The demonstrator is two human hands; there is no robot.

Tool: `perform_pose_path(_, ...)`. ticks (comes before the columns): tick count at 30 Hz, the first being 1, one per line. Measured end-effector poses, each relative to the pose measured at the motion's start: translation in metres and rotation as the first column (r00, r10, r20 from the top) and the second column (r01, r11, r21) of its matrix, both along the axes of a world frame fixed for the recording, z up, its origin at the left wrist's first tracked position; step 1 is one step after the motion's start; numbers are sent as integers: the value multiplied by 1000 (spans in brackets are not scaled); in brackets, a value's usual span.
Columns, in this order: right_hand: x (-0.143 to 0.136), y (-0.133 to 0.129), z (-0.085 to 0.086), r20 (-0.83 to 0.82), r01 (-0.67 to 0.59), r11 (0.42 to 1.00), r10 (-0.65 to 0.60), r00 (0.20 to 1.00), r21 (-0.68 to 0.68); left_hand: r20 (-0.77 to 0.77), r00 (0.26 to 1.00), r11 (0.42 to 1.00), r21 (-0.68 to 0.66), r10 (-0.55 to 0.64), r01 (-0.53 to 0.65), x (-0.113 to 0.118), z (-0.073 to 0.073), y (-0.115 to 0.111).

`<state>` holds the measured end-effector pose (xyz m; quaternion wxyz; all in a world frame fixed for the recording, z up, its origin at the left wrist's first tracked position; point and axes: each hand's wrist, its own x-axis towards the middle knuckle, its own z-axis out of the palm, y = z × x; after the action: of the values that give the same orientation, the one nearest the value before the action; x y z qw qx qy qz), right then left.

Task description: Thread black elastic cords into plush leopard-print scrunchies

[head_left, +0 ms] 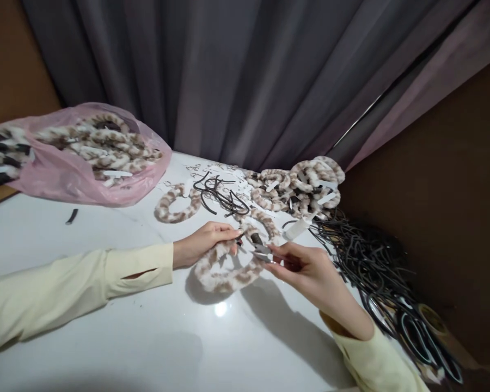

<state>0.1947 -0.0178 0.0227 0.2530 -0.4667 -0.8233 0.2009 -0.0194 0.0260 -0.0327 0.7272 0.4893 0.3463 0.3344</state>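
A furry spotted ring point(224, 280) in brown and white hangs just above the white table point(147, 337). My left hand point(208, 239) pinches a dark end of this ring between thumb and fingers. On the right, my right hand point(300, 264) is closed on a small metal tool point(262, 252), its tip beside the ring's dark part. Another furry piece point(269, 226) lies right behind the hands. A white bottle point(298, 227) with a thin nozzle lies beyond my right hand.
A pink plastic bag point(81, 182) of furry rings stands at the back left. Black cords point(220, 196) lie mid-table, near a single furry ring point(163, 209). Furry rings point(318, 174) are piled at the back right, and many black tubes point(363, 261) line the right edge.
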Motion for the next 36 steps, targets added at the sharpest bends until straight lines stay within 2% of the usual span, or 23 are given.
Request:
perform_pose_path(2,-6,1,-8,-8,5,1000,-5,1000,-22,28,1000,999,-39,-15,16,0,-1,0)
perform_pose_path(7,-8,5,-19,-16,31,998,-32,999,-49,7,1000,1000,23,-4,4,0,-2,-1)
perform_pose_path(14,-12,5,-26,-56,47,997,-50,997,-57,54,998,997,-73,-12,16,0,-5,2)
perform_pose_path(21,-12,6,-31,-111,77,994,-86,990,-82,164,986,982,-187,17,14,1,-12,4)
perform_pose_path(36,-15,8,-34,-237,78,974,-129,963,-212,218,974,974,-226,55,-4,4,-8,2)
